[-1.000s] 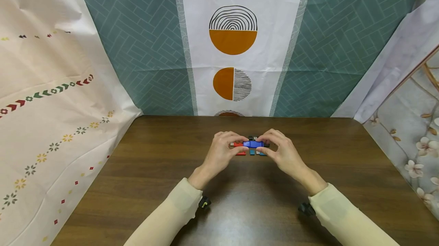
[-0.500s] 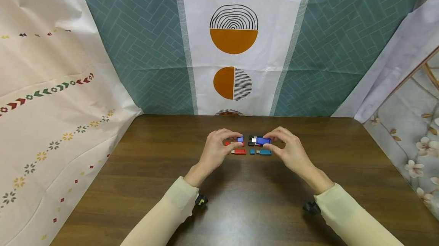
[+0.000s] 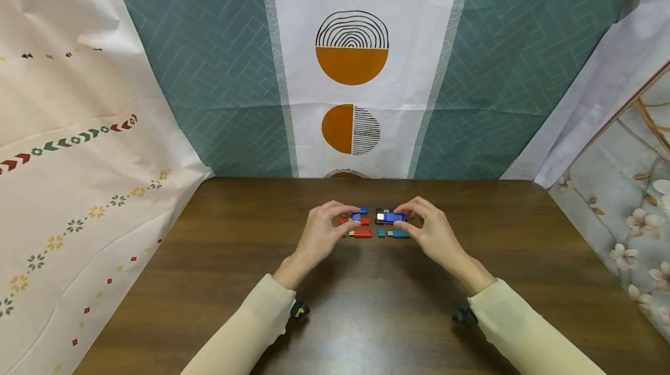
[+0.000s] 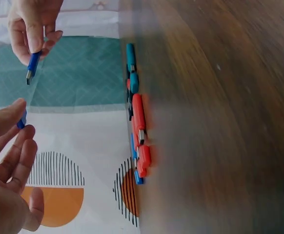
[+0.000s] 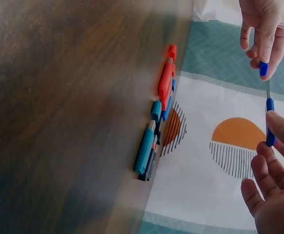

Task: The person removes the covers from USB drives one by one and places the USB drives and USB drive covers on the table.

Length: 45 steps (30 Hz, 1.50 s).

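Observation:
Thumb and fingers of my right hand (image 3: 434,235) pinch a blue USB flash drive (image 3: 395,218), its metal plug bare and pointing left. My left hand (image 3: 316,232) pinches the small blue cap (image 3: 356,216) of that drive. A gap separates cap and plug, and both are held above the table, as the left wrist view confirms with the cap (image 4: 22,120) below the drive (image 4: 33,63). Beneath the hands lie uncapped flash drives: a red one (image 3: 363,234) and a teal one (image 3: 401,234) in front, with the teal cap (image 3: 381,233) beside its plug.
Behind the front drives lie more red, blue (image 3: 364,211) and black pieces, partly hidden by the hands. The brown wooden table (image 3: 345,317) ends at a patterned cloth backdrop (image 3: 235,102). A flowered cloth (image 3: 623,218) hangs at the right.
A second ago both hands held the blue drive and cap together. The cap has come off the plug; the left hand moved left with it, uncovering the drives on the table.

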Tool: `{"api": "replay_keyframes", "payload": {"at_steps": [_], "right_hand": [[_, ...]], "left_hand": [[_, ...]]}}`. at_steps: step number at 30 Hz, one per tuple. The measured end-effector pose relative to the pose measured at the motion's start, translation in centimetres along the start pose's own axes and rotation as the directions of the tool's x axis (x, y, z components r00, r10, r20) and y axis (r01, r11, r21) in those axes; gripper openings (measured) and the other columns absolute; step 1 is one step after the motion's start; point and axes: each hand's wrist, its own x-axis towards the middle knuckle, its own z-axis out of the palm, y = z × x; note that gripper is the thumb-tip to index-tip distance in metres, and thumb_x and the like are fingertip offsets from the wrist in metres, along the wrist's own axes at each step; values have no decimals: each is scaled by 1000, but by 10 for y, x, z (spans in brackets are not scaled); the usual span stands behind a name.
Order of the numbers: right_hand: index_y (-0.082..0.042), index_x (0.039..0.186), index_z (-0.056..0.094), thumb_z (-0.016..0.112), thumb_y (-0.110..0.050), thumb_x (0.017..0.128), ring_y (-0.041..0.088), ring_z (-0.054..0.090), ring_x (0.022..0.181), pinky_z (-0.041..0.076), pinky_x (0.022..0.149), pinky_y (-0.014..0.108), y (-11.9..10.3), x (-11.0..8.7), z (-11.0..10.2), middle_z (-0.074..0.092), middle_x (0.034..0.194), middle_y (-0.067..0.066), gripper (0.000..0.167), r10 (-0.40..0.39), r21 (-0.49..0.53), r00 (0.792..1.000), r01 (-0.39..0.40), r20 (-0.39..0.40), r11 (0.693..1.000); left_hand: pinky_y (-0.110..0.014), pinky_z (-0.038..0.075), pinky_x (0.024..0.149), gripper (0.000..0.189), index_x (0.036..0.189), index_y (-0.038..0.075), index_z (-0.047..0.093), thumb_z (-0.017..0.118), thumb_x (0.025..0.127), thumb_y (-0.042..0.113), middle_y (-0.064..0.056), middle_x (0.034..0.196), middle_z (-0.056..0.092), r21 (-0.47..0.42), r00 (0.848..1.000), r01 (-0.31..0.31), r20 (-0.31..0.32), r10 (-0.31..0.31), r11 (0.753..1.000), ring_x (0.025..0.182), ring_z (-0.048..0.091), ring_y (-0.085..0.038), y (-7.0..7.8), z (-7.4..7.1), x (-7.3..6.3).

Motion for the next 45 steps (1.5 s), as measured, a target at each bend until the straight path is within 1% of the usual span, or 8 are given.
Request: {"api": "replay_keyframes", "payload": {"at_steps": [3, 7, 15, 22, 27, 34, 38, 45], "right_hand": [[-8, 107, 76, 84, -6, 87, 21, 57, 89, 48, 75, 29, 1, 1, 4, 64, 97, 1, 22, 30, 6, 999, -30, 15, 1000], [-8, 108, 75, 83, -7, 88, 29, 57, 90, 46, 75, 33, 3, 1, 7, 64, 97, 2, 21, 86, 18, 996, -87, 33, 996], [-7, 107, 75, 82, -8, 89, 19, 57, 88, 50, 78, 32, 7, 1, 18, 64, 96, 2, 19, 152, 20, 982, -155, 115, 988], [-5, 105, 76, 82, -6, 89, 20, 57, 88, 50, 78, 32, 10, 1, 26, 67, 100, 5, 18, 184, 21, 966, -191, 180, 981], [-5, 105, 76, 83, -6, 88, 21, 57, 87, 49, 77, 35, 11, 2, 31, 68, 98, 7, 18, 214, 11, 957, -220, 198, 975], [-6, 103, 77, 83, -7, 89, 20, 54, 85, 45, 71, 33, 9, 4, 43, 64, 94, 4, 15, 258, -12, 936, -263, 241, 965], [-6, 100, 78, 83, -6, 88, 20, 51, 82, 43, 70, 33, 6, 5, 50, 60, 91, 4, 13, 278, -26, 925, -281, 260, 959], [-7, 100, 78, 85, -6, 86, 19, 53, 82, 45, 73, 34, 4, 6, 59, 61, 91, 5, 15, 297, -71, 924, -289, 242, 955]], "left_hand": [[-47, 54, 83, 27, 116, 9, 80, 84, 89, 15, -2, 106, 73, 18, 999, 31, 13, -31, 999, 99, 66, -32, -3, -1, -3], [-44, 56, 84, 27, 116, 10, 81, 84, 89, 14, -1, 105, 73, 51, 997, 71, 27, -72, 996, 99, 67, -28, -7, -2, -5], [-34, 56, 74, 20, 110, 11, 82, 83, 90, 15, 0, 99, 76, 129, 984, 152, 71, -162, 980, 83, 66, -15, -14, -5, -10], [-56, 44, 101, 18, 106, 12, 82, 84, 89, 16, 3, 91, 77, 172, 977, 169, 102, -188, 971, 84, 68, -15, -20, -6, -11], [-65, 32, 109, 17, 104, 13, 82, 85, 88, 18, 6, 87, 76, 186, 967, 187, 137, -214, 965, 84, 69, -14, -23, -6, -11], [-57, 35, 100, 16, 102, 13, 82, 86, 88, 19, 8, 85, 74, 231, 950, 206, 187, -251, 951, 89, 67, -16, -26, -6, -12], [-53, 35, 94, 14, 100, 13, 82, 86, 87, 20, 9, 82, 71, 242, 947, 208, 193, -257, 948, 88, 65, -16, -27, -5, -12], [-51, 36, 89, 14, 99, 15, 83, 86, 87, 20, 10, 80, 72, 268, 946, 201, 196, -258, 942, 88, 66, -15, -28, -6, -10]]}}
